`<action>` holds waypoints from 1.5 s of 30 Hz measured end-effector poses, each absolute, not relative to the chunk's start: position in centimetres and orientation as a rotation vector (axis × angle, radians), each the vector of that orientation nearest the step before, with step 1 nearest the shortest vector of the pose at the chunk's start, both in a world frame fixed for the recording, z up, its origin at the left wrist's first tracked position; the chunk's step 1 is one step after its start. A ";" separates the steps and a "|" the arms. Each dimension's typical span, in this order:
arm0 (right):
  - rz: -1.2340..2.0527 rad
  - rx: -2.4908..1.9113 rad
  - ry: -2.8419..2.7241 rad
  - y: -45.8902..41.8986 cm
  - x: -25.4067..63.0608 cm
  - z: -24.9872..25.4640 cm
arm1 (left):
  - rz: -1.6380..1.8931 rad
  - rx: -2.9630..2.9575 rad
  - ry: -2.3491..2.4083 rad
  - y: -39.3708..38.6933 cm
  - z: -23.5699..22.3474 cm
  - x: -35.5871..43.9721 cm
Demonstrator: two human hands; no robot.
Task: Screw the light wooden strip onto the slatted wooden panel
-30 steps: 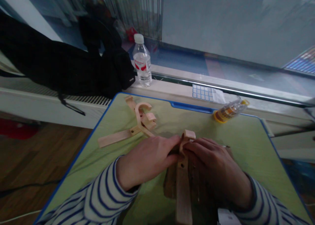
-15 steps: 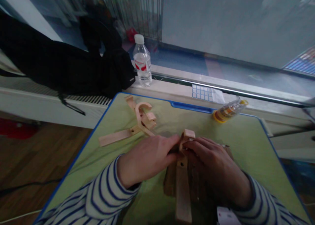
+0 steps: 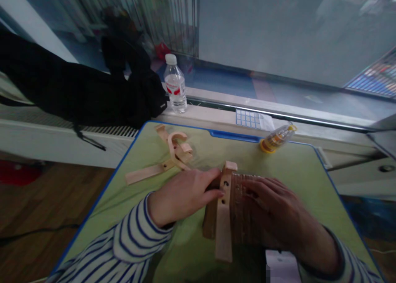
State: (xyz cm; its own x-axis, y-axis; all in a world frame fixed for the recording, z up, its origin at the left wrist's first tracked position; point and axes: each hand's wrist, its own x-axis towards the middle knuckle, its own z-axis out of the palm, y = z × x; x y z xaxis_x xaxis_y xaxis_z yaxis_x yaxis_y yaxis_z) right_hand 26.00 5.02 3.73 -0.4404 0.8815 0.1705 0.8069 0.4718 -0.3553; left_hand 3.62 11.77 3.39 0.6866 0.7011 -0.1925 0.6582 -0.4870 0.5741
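Observation:
My left hand [image 3: 185, 196] pinches a pale wooden hook [image 3: 223, 229] between thumb and fingers near its curved top. The hook is a flat strip with two dark holes, its straight end pointing towards me. It lies over a brown ridged block [image 3: 246, 217], whose material I cannot make out. My right hand [image 3: 284, 217] is just right of the hook, apart from it, with its fingers bent together over the block. Whatever its fingertips hold, if anything, is hidden. Several more pale wooden hook pieces [image 3: 145, 173] lie overlapping beyond my left hand.
A yellow-capped bottle [image 3: 275, 138] lies tilted at the far right of the green table [image 3: 312, 180]. On the sill stand a water bottle [image 3: 175, 87] and a blue-gridded sheet [image 3: 247, 119]. A black bag [image 3: 93, 93] rests left. A whitish flat object [image 3: 283, 266] is near me.
My right hand has drawn back to the right from the hook, uncovering its holes and the ridged block. My left hand keeps its hold. The view has shifted slightly.

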 end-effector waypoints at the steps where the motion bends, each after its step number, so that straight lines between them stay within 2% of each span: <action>1: 0.282 -1.431 -2.382 4.4 26.7 3.7 | 0.082 2.284 1.047 11.7 3.4 3.6; 7: 0.153 -1.713 -2.135 -0.8 31.4 3.6 | 0.095 2.309 1.108 11.7 4.0 3.0; 11: 0.117 -1.899 -1.925 -4.8 34.5 2.5 | 0.296 2.435 1.171 11.1 3.8 2.1; 15: 0.110 -2.067 -1.688 -8.0 36.8 0.7 | 0.569 2.559 0.959 9.6 1.7 1.0; 18: 0.037 -2.102 -1.602 -9.4 37.5 -0.2 | 0.649 2.609 0.795 8.4 -0.5 0.3; 24: 0.107 -2.064 -1.638 -9.8 37.5 -1.4 | 0.714 2.555 0.675 7.2 -2.9 0.3; 36: 0.328 -2.077 -1.810 -7.4 36.9 -3.7 | 0.634 2.670 0.463 8.2 -4.1 0.5; 45: 0.236 -1.976 -1.966 -6.9 38.1 -5.2 | 0.711 2.732 0.463 8.2 -4.3 0.9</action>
